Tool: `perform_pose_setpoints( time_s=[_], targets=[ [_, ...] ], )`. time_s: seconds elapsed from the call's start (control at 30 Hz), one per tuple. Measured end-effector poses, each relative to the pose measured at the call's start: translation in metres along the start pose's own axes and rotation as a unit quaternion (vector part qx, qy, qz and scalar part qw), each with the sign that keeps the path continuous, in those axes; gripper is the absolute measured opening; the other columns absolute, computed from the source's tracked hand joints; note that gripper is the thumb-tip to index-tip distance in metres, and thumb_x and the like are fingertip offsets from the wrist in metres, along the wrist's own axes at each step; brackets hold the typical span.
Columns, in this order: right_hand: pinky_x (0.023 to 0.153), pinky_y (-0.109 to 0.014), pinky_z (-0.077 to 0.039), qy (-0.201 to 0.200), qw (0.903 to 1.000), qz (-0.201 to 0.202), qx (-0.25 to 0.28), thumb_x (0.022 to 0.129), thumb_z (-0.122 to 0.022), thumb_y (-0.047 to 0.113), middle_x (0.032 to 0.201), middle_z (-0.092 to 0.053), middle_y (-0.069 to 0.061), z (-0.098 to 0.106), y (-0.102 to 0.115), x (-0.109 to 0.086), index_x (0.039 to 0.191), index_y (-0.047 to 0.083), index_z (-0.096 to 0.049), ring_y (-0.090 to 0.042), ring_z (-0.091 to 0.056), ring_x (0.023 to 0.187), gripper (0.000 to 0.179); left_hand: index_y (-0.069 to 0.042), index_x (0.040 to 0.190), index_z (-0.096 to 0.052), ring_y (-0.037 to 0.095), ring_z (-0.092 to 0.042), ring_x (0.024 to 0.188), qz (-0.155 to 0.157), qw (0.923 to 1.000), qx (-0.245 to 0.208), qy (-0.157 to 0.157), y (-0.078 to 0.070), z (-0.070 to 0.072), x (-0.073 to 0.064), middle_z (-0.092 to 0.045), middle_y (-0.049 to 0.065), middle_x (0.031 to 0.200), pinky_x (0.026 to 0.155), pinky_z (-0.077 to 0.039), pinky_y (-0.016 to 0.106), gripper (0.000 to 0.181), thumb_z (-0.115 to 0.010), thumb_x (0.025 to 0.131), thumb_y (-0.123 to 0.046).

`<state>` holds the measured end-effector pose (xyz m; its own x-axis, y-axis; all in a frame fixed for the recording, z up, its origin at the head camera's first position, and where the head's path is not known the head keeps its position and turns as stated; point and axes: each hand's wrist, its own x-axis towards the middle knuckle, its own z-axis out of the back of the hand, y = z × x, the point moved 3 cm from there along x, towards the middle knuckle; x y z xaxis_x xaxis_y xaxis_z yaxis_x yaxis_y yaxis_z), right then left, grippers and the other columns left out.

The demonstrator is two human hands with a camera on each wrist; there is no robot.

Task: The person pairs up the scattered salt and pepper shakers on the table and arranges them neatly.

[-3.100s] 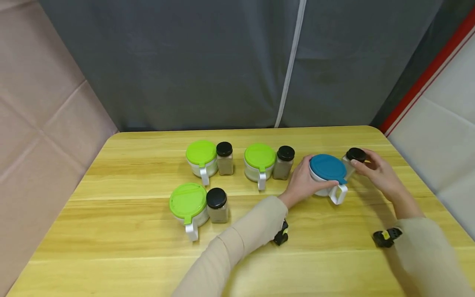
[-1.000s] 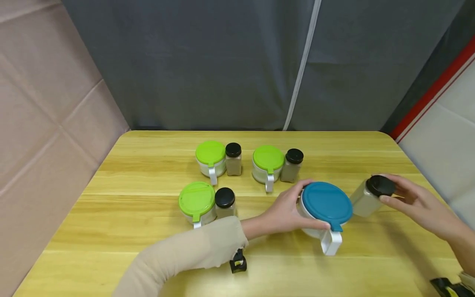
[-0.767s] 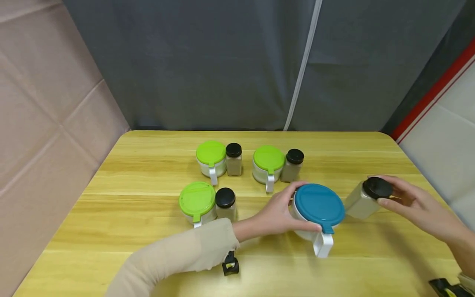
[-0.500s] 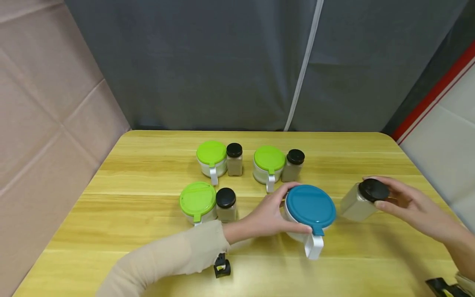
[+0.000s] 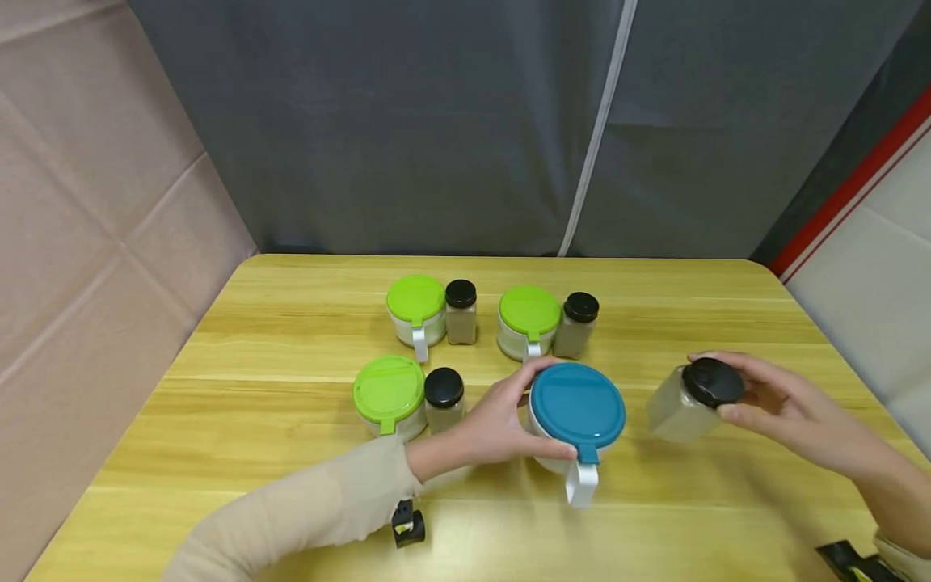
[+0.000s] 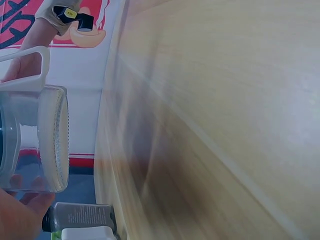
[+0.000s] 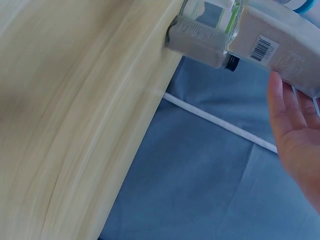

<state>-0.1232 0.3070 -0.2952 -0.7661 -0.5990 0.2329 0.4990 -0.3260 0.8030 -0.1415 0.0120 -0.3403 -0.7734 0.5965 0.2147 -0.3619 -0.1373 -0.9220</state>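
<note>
My left hand [image 5: 509,416] grips a white container with a blue lid [image 5: 577,406] from its left side; its white handle [image 5: 580,482] points toward me. The left wrist view shows the container's clear body [image 6: 35,140] a little off the table, with my fingers [image 6: 17,217] under it. My right hand [image 5: 764,398] holds a tilted spice jar with a black cap [image 5: 687,400] by the cap, right of the container and off the wood. In the right wrist view that jar [image 7: 280,47] sits above my palm [image 7: 295,130].
On the wooden table [image 5: 291,477] stand three green-lidded containers [image 5: 416,301] [image 5: 529,311] [image 5: 389,390], each with a black-capped spice jar [image 5: 461,311] [image 5: 579,323] [image 5: 444,398] on its right. A grey curtain [image 5: 436,121] hangs behind the table.
Both hands have moved left and toward me from the table's back right. The blue-lidded container now sits right of the front green pair, and the jar has followed, lifted and tilted.
</note>
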Motion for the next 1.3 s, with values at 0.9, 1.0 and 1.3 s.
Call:
perform_pose_setpoints(
  time_s=[0.9, 1.0, 1.3],
  targets=[
    [0.082, -0.019, -0.045, 0.030, 0.9984, 0.033, 0.035, 0.082, -0.051, -0.018, 0.132, -0.047, 0.000, -0.041, -0.004, 0.026, 0.134, -0.003, -0.038, -0.011, -0.052, 0.108, 0.056, -0.015, 0.136, -0.033, 0.011, -0.046, 0.116, 0.040, 0.9989, 0.022, 0.007, 0.023, 0.009, -0.020, -0.046, 0.001, 0.130, 0.096, -0.037, 0.025, 0.086, -0.083, 0.066, -0.020],
    [0.084, -0.019, -0.044, 0.034, 0.9980, 0.036, 0.038, 0.083, -0.052, -0.018, 0.133, -0.046, 0.000, -0.045, -0.006, 0.028, 0.134, -0.004, -0.038, -0.010, -0.050, 0.112, 0.055, -0.014, 0.137, -0.033, 0.011, -0.046, 0.116, 0.046, 0.9986, 0.026, 0.009, 0.026, 0.008, -0.020, -0.046, 0.001, 0.130, 0.096, -0.036, 0.025, 0.087, -0.083, 0.066, -0.020],
    [0.085, -0.019, -0.043, 0.037, 0.9979, 0.018, 0.050, 0.084, -0.053, -0.014, 0.131, -0.048, -0.002, -0.055, -0.014, 0.029, 0.133, -0.002, -0.040, -0.010, -0.051, 0.111, 0.052, -0.014, 0.137, -0.032, 0.011, -0.045, 0.116, 0.045, 0.9981, 0.041, 0.014, 0.033, 0.006, -0.021, -0.046, 0.000, 0.130, 0.096, -0.036, 0.027, 0.088, -0.083, 0.066, -0.023]
  ],
)
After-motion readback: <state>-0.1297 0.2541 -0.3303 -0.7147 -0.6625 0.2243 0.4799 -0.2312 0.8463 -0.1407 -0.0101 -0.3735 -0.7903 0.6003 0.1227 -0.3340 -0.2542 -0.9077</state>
